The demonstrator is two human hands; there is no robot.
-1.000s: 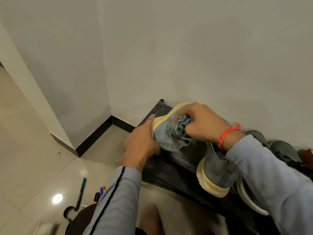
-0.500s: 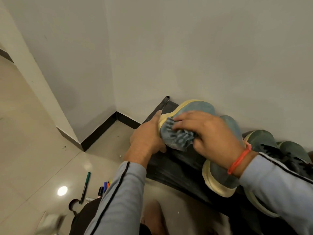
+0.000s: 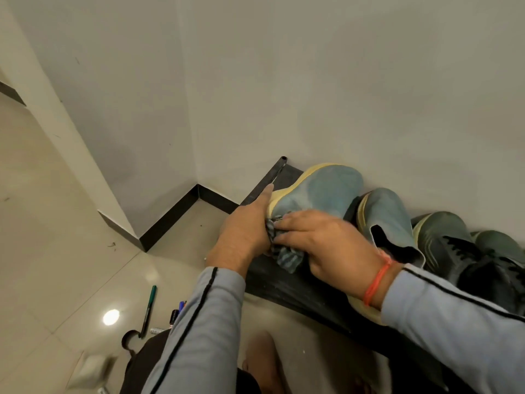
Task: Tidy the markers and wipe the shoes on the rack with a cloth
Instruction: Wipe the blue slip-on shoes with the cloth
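On the rack [image 3: 284, 282]: right hand [image 3: 329, 245], gripping cloth [image 3: 287, 255], now lower on blue shoe [image 3: 321, 191], toe exposed; left hand [image 3: 244, 237] flat, bracing sole. Markers [image 3: 149, 309] untouched on floor.

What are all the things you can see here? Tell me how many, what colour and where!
blue shoes: 2, dusty blue with yellow soles, left end of the rack, toes toward the wall
dark green shoes: 2, dark green with black laces, right of the blue shoes
rack: 1, black, against the wall
cloth: 1, blue-grey striped, on the leftmost blue shoe
green marker: 1, green and black, on the floor at lower left
other markers: a few, blue and black, mostly hidden behind the left sleeve
wristband: 1, orange, on the right wrist
left hand: steadies the leftmost shoe's side
right hand: presses the cloth on that shoe
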